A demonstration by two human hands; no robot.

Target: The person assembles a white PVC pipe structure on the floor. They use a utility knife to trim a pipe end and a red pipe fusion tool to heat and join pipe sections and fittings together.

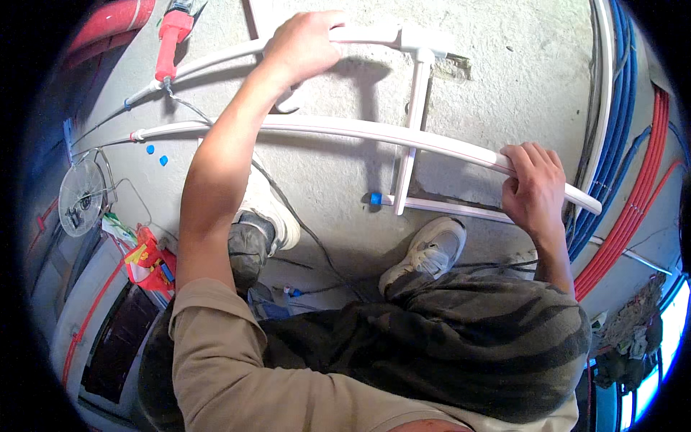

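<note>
My left hand reaches to the far white plastic pipe, its fingers closed over it. That pipe runs into a white fitting at its right, where a short white pipe branches off toward me. My right hand grips the nearer long white pipe close to its right end. This pipe crosses over the short branch. Below, another white pipe with a blue cap lies on the floor, partly hidden by my right hand.
A red-handled tool with a cord stands at the far left by the pipe. Blue plugs lie on the concrete floor. A fan and a red bag are at left. Blue conduits and red conduits run along the right.
</note>
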